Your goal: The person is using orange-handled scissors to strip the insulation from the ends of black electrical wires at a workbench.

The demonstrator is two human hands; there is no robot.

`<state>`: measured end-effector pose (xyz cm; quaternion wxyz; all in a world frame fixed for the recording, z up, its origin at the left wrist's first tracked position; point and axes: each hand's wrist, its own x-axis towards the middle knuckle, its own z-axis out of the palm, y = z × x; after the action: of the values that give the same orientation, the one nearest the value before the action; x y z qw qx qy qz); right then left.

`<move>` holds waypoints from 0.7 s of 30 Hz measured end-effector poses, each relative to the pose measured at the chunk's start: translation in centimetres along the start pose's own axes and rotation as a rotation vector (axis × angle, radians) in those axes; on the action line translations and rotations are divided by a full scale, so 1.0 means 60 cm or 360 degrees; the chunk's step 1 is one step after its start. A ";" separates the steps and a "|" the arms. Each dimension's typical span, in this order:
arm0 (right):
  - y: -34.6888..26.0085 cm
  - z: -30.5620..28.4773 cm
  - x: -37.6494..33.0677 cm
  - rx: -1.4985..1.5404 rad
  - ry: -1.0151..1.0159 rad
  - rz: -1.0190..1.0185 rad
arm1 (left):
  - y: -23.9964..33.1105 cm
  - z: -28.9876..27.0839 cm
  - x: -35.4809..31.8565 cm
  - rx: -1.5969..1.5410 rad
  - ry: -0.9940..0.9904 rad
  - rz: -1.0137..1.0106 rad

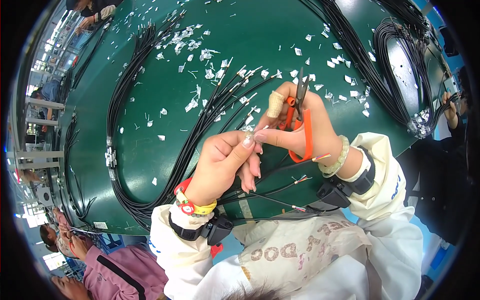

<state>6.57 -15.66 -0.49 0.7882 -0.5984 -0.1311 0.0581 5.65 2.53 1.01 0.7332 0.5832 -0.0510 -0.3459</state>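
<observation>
My right hand (320, 117) has its fingers through the handles of orange-handled scissors (308, 134). The dark blades point away from me, toward the far side. A beige finger cover (275, 104) sits on one of its fingers. My left hand (225, 157) is closed in a pinch, its thumb and forefinger meeting the right thumb over the table. What lies between the fingertips is too small and covered to make out. Just beyond and left of the hands fans a bundle of black cables (192, 137) with stripped, pale ends. Cable ends with coloured wires (320, 157) show below the right hand.
Silvery foil scraps (206, 54) litter the green table (265, 30). A curved black cable bundle (116, 97), tied with a clear wrap, lies at left. More bundles (357, 60) lie at far right. A person in pink (122, 272) is at lower left, and another person's hand (450, 107) at right.
</observation>
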 end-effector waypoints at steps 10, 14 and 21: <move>0.001 0.001 0.000 0.0095 0.0046 0.0054 | -0.014 0.018 -0.004 0.1428 0.0559 0.0952; 0.006 0.002 -0.002 0.0014 -0.0054 -0.0163 | 0.014 0.024 -0.022 0.0204 0.0242 0.0094; -0.014 0.001 -0.002 -0.0254 -0.0244 -0.0125 | 0.018 0.007 -0.029 0.0088 0.0187 0.0194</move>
<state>6.39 -15.85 0.30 0.7274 -0.6475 -0.2185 0.0623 4.63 3.25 2.67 0.7383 0.6184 -0.0528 -0.2641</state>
